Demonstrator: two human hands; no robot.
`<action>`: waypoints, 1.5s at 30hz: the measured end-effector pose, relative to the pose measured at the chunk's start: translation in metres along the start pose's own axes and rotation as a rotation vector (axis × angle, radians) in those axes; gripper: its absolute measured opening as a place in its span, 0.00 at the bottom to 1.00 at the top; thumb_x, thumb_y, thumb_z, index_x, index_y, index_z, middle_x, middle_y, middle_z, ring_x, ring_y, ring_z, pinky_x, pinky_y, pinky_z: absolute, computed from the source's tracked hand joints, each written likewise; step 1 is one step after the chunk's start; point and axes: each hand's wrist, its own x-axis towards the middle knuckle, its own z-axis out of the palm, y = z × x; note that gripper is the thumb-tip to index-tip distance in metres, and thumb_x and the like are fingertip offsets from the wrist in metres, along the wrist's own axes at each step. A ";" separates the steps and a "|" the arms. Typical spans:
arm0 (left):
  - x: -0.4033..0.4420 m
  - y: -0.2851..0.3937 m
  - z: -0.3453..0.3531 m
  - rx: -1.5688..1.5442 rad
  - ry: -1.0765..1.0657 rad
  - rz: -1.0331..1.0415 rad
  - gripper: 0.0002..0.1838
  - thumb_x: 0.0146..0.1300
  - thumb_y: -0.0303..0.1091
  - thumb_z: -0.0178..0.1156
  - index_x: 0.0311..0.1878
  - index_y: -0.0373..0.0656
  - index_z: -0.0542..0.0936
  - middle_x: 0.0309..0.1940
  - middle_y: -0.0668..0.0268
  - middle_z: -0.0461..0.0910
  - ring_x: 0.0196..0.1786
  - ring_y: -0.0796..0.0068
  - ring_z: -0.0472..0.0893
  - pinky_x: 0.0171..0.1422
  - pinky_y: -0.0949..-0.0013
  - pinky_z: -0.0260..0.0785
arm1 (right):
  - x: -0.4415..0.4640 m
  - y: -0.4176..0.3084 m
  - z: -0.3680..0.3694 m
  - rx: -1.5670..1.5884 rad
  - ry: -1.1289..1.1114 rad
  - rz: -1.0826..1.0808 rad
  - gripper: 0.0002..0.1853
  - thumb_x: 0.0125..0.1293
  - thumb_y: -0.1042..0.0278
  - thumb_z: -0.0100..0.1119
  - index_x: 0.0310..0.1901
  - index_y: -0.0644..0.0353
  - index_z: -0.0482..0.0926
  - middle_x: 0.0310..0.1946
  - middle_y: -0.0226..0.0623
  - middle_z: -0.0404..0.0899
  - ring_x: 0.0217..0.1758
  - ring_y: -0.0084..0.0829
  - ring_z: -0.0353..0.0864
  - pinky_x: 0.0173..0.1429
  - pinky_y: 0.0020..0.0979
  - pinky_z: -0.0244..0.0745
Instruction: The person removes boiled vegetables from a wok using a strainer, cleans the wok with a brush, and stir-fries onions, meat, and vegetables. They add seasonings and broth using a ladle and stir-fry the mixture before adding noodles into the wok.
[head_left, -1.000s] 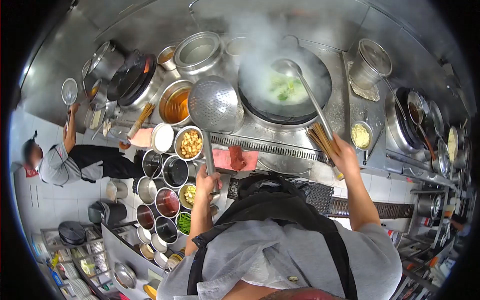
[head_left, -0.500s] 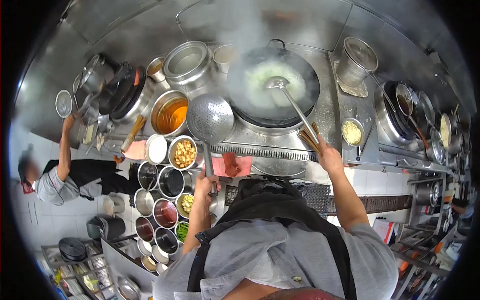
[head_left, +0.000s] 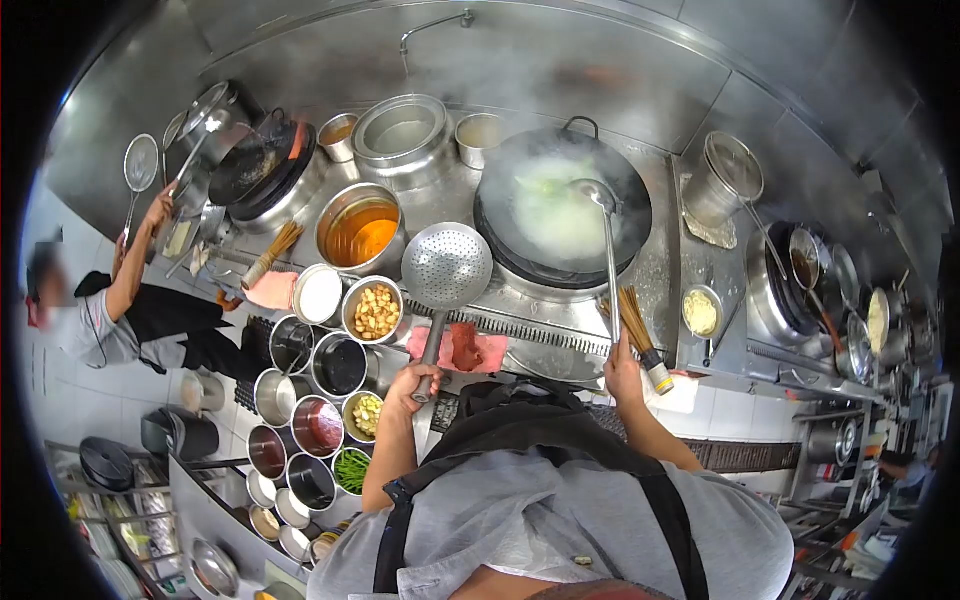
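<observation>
My left hand (head_left: 408, 385) is closed round the dark handle of a large perforated skimmer (head_left: 447, 266), whose metal bowl hangs left of the wok. In my right hand (head_left: 623, 372) is the long handle of a metal ladle (head_left: 608, 235). Its bowl rests in the cloudy, steaming liquid (head_left: 560, 215) inside the black wok (head_left: 638, 190); pale green pieces float there. A bamboo brush (head_left: 641, 335) lies just beside my right hand. Below the skimmer is a folded pink cloth (head_left: 490, 352).
A pot of orange liquid (head_left: 362, 238) stands left of the skimmer. Near my left arm are several ingredient pots, among them fried cubes (head_left: 374, 311) and green vegetables (head_left: 352, 470). A person (head_left: 130, 310) works with another wok (head_left: 250, 175) at far left.
My right hand has moved left and down, drawing the ladle handle nearly upright in view. Steam over the wok has thinned. The person at left has raised a long-handled tool.
</observation>
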 end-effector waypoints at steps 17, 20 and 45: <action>0.026 0.004 -0.018 -0.020 -0.061 -0.092 0.09 0.57 0.29 0.58 0.40 0.39 0.73 0.26 0.64 0.76 0.21 0.73 0.76 0.24 0.74 0.71 | 0.134 -0.058 -0.032 0.162 0.041 0.273 0.35 0.55 0.78 0.51 0.68 0.67 0.60 0.28 0.52 0.80 0.27 0.42 0.81 0.37 0.39 0.76; 0.019 0.013 -0.011 1.032 0.485 0.335 0.26 0.53 0.34 0.64 0.53 0.29 0.74 0.42 0.52 0.81 0.38 0.59 0.84 0.45 0.63 0.77 | 0.146 -0.087 -0.048 0.287 -0.261 0.440 0.35 0.53 0.72 0.56 0.67 0.62 0.63 0.33 0.57 0.80 0.36 0.52 0.82 0.42 0.44 0.76; 0.106 -0.028 0.085 0.005 0.194 0.397 0.22 0.54 0.30 0.63 0.54 0.39 0.76 0.44 0.61 0.81 0.48 0.66 0.81 0.52 0.61 0.73 | -0.017 0.059 -0.221 -0.361 -0.217 -0.084 0.35 0.50 0.85 0.52 0.64 0.52 0.69 0.34 0.50 0.76 0.37 0.54 0.78 0.40 0.50 0.73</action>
